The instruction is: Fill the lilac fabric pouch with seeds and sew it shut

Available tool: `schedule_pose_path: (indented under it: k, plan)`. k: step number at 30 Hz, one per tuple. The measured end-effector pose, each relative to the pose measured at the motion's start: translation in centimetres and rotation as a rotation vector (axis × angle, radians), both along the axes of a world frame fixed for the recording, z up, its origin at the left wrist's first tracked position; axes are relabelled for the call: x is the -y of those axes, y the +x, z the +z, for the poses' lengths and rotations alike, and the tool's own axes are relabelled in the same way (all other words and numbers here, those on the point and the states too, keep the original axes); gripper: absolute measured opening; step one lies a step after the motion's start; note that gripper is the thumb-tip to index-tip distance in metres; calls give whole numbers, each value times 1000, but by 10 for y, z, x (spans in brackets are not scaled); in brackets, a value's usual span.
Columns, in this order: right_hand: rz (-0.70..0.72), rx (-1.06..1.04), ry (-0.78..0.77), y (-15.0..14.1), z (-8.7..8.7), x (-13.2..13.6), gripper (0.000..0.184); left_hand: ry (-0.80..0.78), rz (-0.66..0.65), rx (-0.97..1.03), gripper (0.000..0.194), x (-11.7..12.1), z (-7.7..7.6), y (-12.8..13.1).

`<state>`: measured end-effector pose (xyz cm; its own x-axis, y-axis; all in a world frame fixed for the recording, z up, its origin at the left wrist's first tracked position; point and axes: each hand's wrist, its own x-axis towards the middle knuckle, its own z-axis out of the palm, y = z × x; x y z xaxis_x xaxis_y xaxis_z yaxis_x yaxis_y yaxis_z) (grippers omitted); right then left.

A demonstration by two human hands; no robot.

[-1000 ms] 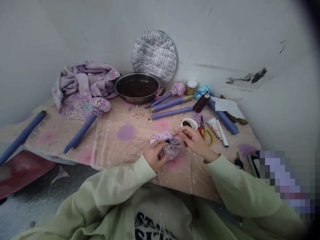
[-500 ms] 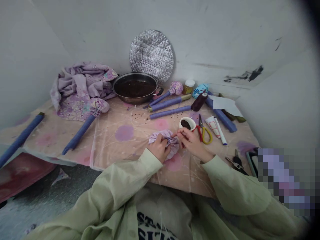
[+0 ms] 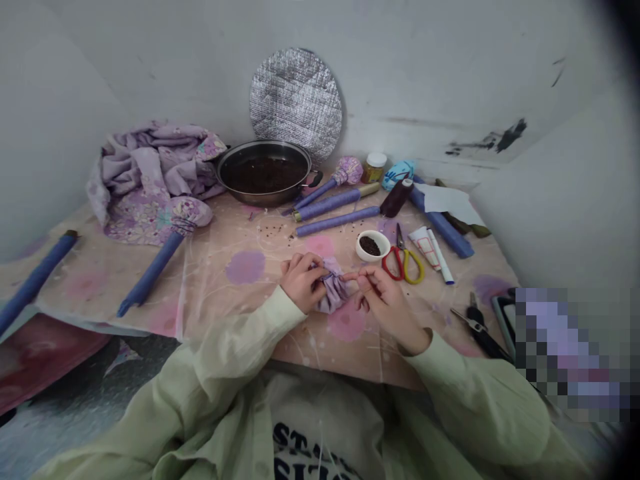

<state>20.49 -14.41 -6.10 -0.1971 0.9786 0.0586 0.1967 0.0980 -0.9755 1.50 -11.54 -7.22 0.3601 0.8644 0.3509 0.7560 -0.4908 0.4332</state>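
Now, your left hand (image 3: 301, 283) grips the gathered lilac cloth bundle (image 3: 333, 295), held just above the pink-spotted tablecloth (image 3: 210, 293) between your hands. Your right hand (image 3: 387, 308) pinches closed beside it, hold unclear. Those gathers look like they need keeping tight.

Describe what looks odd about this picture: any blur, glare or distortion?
In the head view, light is soft without glare, the wall bows from the wide lens, a pixelated patch covers the lower right, and the right edge darkens.
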Motion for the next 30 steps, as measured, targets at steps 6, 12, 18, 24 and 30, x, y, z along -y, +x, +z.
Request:
schedule_pose_path:
  k: [6, 12, 18, 24, 30]
  plan:
    - [-17, -11, -42, -1, -5, 7, 21, -52, 73, 59, 26, 16, 0, 7]
    - [-51, -53, -93, 2, -6, 6, 22, 73, 141, 41, 23, 26, -3, 12]
    - [-22, -93, -131, -2, -10, 7, 24, 73, 208, 80, 19, 31, -11, 20]
    - [-19, -125, -153, -5, -13, 11, 24, 80, 259, 107, 20, 29, -14, 25]
    - [-63, -117, -108, 1, -3, 12, 21, 68, 277, 154, 14, 27, -17, 27]
